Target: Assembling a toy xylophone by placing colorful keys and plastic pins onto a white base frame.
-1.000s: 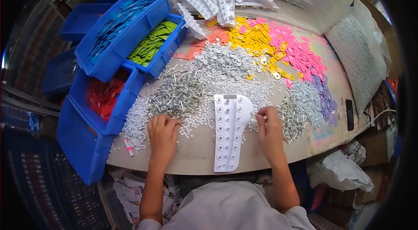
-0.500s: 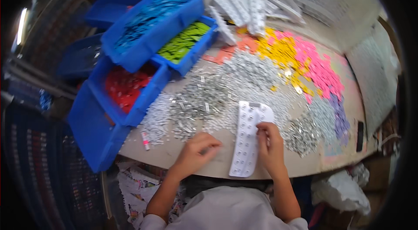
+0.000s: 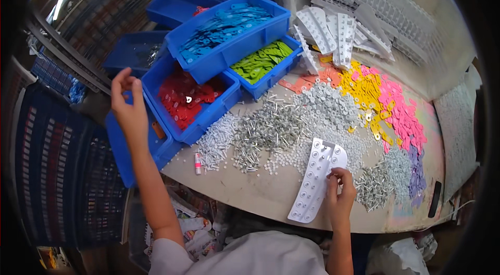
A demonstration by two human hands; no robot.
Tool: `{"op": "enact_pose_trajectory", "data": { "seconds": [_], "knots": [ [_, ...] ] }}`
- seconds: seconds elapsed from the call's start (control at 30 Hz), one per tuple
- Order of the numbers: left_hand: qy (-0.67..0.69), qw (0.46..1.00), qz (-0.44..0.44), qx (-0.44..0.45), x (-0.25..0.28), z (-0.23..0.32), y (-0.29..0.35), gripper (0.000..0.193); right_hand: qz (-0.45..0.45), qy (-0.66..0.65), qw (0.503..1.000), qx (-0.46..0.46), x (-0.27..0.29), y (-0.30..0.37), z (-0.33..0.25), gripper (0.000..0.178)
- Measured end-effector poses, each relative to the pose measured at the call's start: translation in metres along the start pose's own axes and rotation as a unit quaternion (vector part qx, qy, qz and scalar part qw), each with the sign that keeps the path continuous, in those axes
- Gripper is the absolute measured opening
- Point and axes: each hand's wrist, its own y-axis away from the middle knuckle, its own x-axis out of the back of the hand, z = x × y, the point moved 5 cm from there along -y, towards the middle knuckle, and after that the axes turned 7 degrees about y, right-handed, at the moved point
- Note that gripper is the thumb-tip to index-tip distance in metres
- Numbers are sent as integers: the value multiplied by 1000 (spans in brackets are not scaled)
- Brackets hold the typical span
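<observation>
A long white plastic holder strip (image 3: 312,186) with rows of round sockets lies tilted near the table's front edge. My right hand (image 3: 341,194) is at its right edge, with thumb and fingertips closed on that edge. Far to the left, my left hand (image 3: 130,111) is raised beside a blue bin (image 3: 208,113) of red flat tabs (image 3: 182,103). Its fingers are bent but apart, and I see nothing held in them. Metal rivets (image 3: 265,129) and small white plastic pieces (image 3: 216,134) lie in piles beyond the strip.
A blue bin of blue tabs (image 3: 224,28) rests above a bin of green tabs (image 3: 263,61). Yellow (image 3: 362,85), pink (image 3: 401,106) and purple pieces (image 3: 415,173) spread rightward. More white strips (image 3: 344,41) lean at the back. A small pink-and-white tube (image 3: 198,163) stands at the left.
My left hand has gone from beside the strip out to the left, up to the bin of red tabs. The right hand stays at the strip's edge. The whole view has shifted.
</observation>
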Motion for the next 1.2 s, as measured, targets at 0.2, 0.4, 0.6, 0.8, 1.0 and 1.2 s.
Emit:
{"op": "enact_pose_trajectory", "data": {
  "seconds": [0.2,0.4,0.6,0.8,1.0,1.2],
  "knots": [
    [77,968,-227,76,-57,27,123,12,27,-12,1000,-10,12,-1,4,14],
    [98,901,-419,-49,-110,57,207,8,30,-14,999,8,12,1,2,13],
    [29,900,-429,-68,-134,72,233,15,44,49,997,41,8,-2,-8,13],
    [-36,897,-435,-77,-146,72,245,20,34,38,998,29,4,-16,-7,14],
    [-19,911,-411,-18,-125,83,230,8,-13,63,997,35,-11,-32,1,13],
    [209,871,-442,52,-128,122,234,16,-42,143,981,126,-15,-31,-1,19]
  ]
}}
